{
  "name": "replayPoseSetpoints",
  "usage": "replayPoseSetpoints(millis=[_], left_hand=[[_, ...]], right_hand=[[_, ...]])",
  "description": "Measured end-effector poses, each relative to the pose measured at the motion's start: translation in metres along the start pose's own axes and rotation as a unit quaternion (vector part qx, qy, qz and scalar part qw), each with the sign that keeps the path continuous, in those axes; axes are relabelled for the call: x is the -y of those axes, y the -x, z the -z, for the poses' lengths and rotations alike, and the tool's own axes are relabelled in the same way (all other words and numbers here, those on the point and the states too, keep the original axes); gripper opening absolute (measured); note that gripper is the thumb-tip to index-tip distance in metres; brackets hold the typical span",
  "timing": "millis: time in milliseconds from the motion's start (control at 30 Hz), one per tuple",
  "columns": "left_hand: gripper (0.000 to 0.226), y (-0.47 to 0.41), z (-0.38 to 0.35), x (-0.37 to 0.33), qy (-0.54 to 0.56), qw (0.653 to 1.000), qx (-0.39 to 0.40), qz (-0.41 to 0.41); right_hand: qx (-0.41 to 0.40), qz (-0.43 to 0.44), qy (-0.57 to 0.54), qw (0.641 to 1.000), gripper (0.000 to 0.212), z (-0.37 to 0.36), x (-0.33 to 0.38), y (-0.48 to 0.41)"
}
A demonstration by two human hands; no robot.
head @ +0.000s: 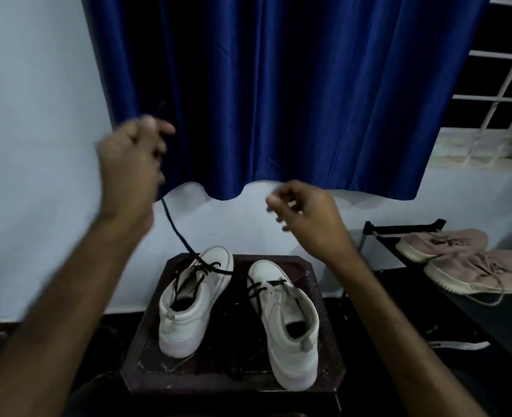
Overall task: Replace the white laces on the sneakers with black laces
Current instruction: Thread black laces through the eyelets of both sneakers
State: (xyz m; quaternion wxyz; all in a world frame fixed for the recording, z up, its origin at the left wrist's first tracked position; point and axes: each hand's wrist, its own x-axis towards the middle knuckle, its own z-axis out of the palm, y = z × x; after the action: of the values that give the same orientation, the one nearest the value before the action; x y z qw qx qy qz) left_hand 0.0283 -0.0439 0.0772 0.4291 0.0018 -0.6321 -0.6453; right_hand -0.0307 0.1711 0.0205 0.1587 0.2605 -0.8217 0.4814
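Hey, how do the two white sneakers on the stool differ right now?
The left sneaker has its black lace running up to the left hand, which grips it; the right sneaker has no lace in a hand. The left sneaker sits farther back, the right sneaker nearer the camera. Both are white, toes pointing away, partly laced in black.

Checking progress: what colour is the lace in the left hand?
The lace is black, running from the left hand to the left sneaker; head view.
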Motion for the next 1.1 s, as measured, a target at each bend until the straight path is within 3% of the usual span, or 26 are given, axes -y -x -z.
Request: replayPoseSetpoints(millis=[133,233,333,467,567,667,733,867,1100], left_hand=[[0.030,-0.054,0.022,-0.028,0.034,0.995,-0.048,-0.079],[0.028,-0.081,0.022,-0.028,-0.031,0.985,-0.051,-0.159],[0.022,-0.061,-0.011,-0.006,-0.159,0.966,0.058,-0.196],[0.012,0.024,-0.052,0.063,-0.261,0.933,0.230,-0.094],[0.005,0.078,-0.069,0.109,-0.280,0.918,0.281,0.000],[0.005,0.112,-0.078,0.136,-0.292,0.896,0.331,0.057],[0.008,0.123,-0.079,0.146,-0.317,0.878,0.349,0.086],[0.009,0.125,-0.078,0.152,-0.337,0.876,0.321,0.129],[0.006,0.113,-0.080,0.149,-0.379,0.838,0.373,0.118]], right_hand=[[0.056,-0.092,0.089,0.990,0.010,-0.009,-0.050,0.025],[0.096,-0.135,0.141,0.976,0.016,-0.013,-0.069,0.039],[0.174,-0.179,0.201,0.947,0.030,-0.012,-0.072,0.047],[0.195,-0.203,0.172,0.944,0.032,-0.013,-0.073,0.059],[0.174,-0.169,0.194,0.951,0.025,-0.011,-0.081,0.065],[0.123,-0.162,0.199,0.959,0.046,-0.012,-0.087,0.072],[0.086,-0.170,0.185,0.964,0.053,-0.013,-0.091,0.073],[0.064,-0.190,0.145,0.969,0.047,-0.011,-0.101,0.075],[0.061,-0.214,0.127,0.967,0.045,-0.013,-0.108,0.074]])
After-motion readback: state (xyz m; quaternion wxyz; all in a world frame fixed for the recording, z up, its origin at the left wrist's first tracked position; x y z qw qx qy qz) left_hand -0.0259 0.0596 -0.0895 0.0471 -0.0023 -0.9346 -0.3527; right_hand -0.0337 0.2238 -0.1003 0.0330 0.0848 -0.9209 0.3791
